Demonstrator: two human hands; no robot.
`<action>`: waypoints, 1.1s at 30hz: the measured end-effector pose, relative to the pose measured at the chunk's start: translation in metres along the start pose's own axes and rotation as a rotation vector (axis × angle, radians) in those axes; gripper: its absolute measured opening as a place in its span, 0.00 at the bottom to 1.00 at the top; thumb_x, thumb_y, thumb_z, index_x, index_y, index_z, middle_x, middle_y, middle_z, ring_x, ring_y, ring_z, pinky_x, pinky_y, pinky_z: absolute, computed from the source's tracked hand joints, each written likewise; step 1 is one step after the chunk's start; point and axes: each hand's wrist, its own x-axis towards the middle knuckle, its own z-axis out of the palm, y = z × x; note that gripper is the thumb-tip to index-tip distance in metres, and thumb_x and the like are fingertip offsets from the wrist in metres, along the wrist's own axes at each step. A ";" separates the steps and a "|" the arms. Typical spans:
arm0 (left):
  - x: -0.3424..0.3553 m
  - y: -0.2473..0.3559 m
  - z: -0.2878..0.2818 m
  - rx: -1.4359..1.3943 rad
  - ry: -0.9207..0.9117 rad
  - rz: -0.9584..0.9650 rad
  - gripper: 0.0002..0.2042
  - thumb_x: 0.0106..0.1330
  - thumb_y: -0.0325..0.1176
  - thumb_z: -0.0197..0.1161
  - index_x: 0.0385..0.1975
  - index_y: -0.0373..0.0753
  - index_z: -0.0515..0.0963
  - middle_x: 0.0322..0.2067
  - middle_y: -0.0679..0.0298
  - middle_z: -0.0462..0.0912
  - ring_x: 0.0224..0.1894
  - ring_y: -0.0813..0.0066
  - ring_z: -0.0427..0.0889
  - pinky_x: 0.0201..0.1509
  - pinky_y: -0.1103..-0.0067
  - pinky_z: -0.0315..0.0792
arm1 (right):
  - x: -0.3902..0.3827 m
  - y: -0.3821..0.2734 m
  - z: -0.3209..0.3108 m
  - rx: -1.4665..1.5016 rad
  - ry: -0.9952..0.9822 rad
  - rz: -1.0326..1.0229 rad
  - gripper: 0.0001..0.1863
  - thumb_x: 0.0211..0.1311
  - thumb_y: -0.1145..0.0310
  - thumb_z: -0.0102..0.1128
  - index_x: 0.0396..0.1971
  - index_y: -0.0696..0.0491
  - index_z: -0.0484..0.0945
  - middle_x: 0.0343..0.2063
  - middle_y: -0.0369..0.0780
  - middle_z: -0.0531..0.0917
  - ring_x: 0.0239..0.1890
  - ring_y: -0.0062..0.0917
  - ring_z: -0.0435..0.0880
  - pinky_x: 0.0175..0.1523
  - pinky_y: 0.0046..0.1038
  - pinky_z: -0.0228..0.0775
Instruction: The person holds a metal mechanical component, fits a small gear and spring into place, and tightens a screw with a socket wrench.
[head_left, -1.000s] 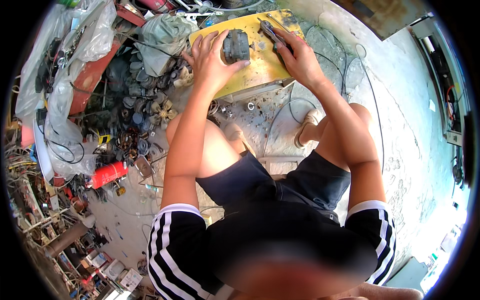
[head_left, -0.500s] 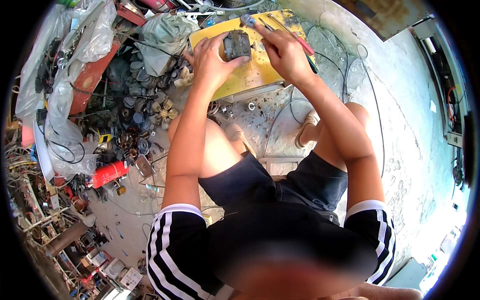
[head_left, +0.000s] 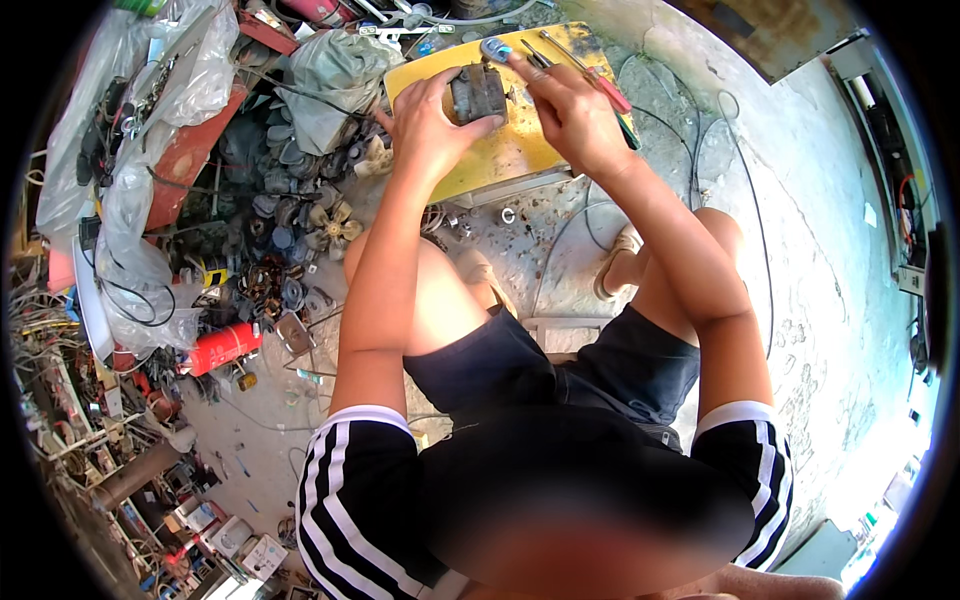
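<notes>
Black sleeves with white stripes (head_left: 335,500) sit nearest, then dark shorts (head_left: 485,370); beyond the knees is a yellow surface (head_left: 450,183). A green handle end (head_left: 628,132) shows beside the right hand (head_left: 580,120), whose fingers bend over the tools; whether it grips one cannot be told. The left hand (head_left: 430,125) pinches a dark metal block (head_left: 480,95) resting on the surface, thumb along its near edge. A red-handled screwdriver (head_left: 612,95) lies past the right hand's knuckles, and a blue-grey tool head (head_left: 495,49) is at its index fingertip, just beyond the block.
</notes>
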 end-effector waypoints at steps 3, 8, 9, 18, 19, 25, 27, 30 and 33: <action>0.000 0.000 0.000 0.007 -0.002 -0.002 0.42 0.41 0.56 0.78 0.59 0.47 0.73 0.58 0.59 0.75 0.66 0.61 0.66 0.69 0.40 0.36 | 0.000 0.005 0.007 -0.062 0.011 0.050 0.25 0.60 0.73 0.54 0.59 0.43 0.76 0.29 0.42 0.78 0.30 0.39 0.81 0.36 0.38 0.76; 0.000 0.004 -0.002 0.038 0.000 0.002 0.42 0.42 0.58 0.77 0.58 0.45 0.73 0.56 0.55 0.76 0.64 0.56 0.68 0.68 0.54 0.48 | -0.002 0.002 0.005 -0.036 0.013 -0.003 0.24 0.60 0.73 0.54 0.59 0.42 0.76 0.30 0.42 0.79 0.29 0.39 0.82 0.34 0.39 0.76; 0.000 0.003 -0.002 0.037 0.004 0.004 0.42 0.42 0.58 0.77 0.58 0.45 0.73 0.56 0.55 0.76 0.63 0.56 0.68 0.68 0.54 0.48 | -0.003 0.001 0.006 -0.052 -0.018 -0.019 0.24 0.60 0.73 0.54 0.58 0.42 0.76 0.30 0.42 0.79 0.29 0.40 0.82 0.33 0.39 0.76; 0.000 0.000 0.002 0.013 -0.001 0.001 0.42 0.42 0.56 0.77 0.59 0.45 0.72 0.57 0.56 0.75 0.64 0.56 0.67 0.68 0.52 0.46 | -0.002 0.006 0.009 -0.069 0.019 0.062 0.25 0.59 0.77 0.55 0.58 0.43 0.77 0.29 0.42 0.78 0.29 0.38 0.80 0.36 0.36 0.75; 0.000 0.001 0.003 0.010 0.007 -0.001 0.41 0.42 0.56 0.77 0.59 0.47 0.72 0.57 0.56 0.75 0.64 0.56 0.67 0.68 0.46 0.43 | -0.001 0.012 0.014 -0.098 0.050 0.075 0.25 0.59 0.76 0.55 0.57 0.42 0.77 0.29 0.41 0.78 0.29 0.37 0.81 0.36 0.36 0.75; 0.000 0.003 0.001 0.020 -0.004 -0.006 0.42 0.43 0.55 0.77 0.59 0.45 0.71 0.57 0.55 0.75 0.63 0.56 0.68 0.68 0.53 0.48 | 0.000 0.002 0.002 -0.085 0.018 -0.055 0.24 0.58 0.73 0.56 0.57 0.44 0.77 0.27 0.41 0.78 0.30 0.38 0.82 0.37 0.38 0.77; 0.001 0.006 -0.001 0.035 -0.003 -0.004 0.42 0.43 0.56 0.77 0.60 0.43 0.71 0.57 0.55 0.75 0.63 0.56 0.68 0.67 0.60 0.51 | -0.002 0.010 0.009 -0.074 0.019 0.106 0.23 0.60 0.74 0.55 0.57 0.45 0.78 0.28 0.42 0.79 0.31 0.39 0.82 0.38 0.39 0.76; 0.000 0.006 0.000 0.051 -0.013 -0.009 0.43 0.43 0.56 0.77 0.60 0.42 0.71 0.57 0.55 0.75 0.63 0.56 0.68 0.67 0.60 0.52 | 0.000 0.020 0.010 -0.002 0.019 0.197 0.23 0.62 0.75 0.53 0.57 0.46 0.77 0.30 0.45 0.79 0.34 0.41 0.81 0.43 0.38 0.74; 0.001 0.005 -0.001 0.041 -0.015 -0.007 0.43 0.43 0.57 0.77 0.60 0.42 0.70 0.57 0.55 0.75 0.63 0.56 0.67 0.68 0.59 0.52 | 0.007 0.001 0.004 0.104 -0.004 0.127 0.22 0.63 0.74 0.52 0.57 0.48 0.77 0.31 0.47 0.80 0.35 0.42 0.82 0.44 0.38 0.74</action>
